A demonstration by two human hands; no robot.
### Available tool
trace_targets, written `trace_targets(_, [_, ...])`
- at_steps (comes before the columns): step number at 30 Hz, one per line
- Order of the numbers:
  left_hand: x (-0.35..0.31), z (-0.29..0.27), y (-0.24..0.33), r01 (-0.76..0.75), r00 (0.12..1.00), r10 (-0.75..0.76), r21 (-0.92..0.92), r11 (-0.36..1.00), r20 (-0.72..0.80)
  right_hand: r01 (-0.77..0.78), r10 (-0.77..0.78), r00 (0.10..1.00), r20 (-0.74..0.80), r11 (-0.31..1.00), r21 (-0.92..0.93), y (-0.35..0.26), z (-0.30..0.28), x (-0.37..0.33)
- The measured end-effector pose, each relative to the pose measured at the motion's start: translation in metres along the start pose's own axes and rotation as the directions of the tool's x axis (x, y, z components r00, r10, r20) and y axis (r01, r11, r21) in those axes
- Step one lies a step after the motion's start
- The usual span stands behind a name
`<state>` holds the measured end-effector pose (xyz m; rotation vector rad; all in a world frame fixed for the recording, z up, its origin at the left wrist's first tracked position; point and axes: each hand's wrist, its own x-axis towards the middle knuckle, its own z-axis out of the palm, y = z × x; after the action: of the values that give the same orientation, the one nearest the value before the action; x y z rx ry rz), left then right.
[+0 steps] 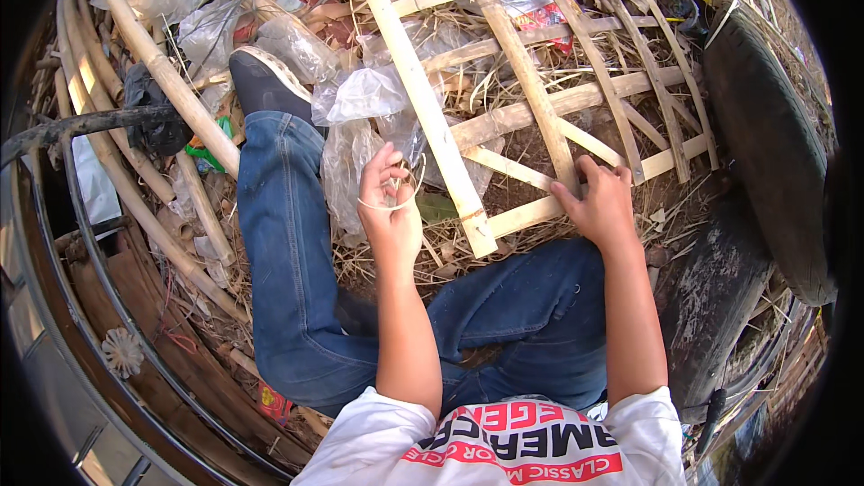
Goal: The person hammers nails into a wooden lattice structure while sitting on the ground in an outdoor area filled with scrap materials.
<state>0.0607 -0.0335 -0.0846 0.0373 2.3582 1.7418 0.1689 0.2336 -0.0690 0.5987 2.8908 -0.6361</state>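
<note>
A lattice of split bamboo strips (418, 103) lies on the ground in front of me, its slats crossing each other at open gaps. My right hand (601, 202) is closed on the lattice's near edge, thumb and fingers at the lower end of an upright slat. To the left of the lattice I hold up my left hand (392, 202), fingers curled on a thin pale strip (389, 208) that loops around them. A thin binding shows at the lattice's near left corner, where the wide upright slat meets the bottom strip.
Bamboo poles (162, 72) and a black metal frame (72, 189) stand at the left. Clear plastic bags (364, 94) and dry straw litter the ground. A black tyre (765, 144) is at the right, near a dark worn log-like piece (720, 306). My jeans-clad legs (292, 243) lie folded below.
</note>
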Motion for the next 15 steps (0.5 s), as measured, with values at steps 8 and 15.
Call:
trace_targets(8, [0.043,0.018,-0.001,0.17,0.969,-0.083,-0.383,0.908,0.233,0.361,-0.323,0.915,-0.241,0.923,0.132,-0.051,0.006,0.011])
trace_targets(15, [0.046,0.018,-0.017,0.011,0.98,0.001,-0.058,0.998,0.197,0.349,-0.345,0.934,-0.088,0.937,0.028,-0.052,0.028,0.018])
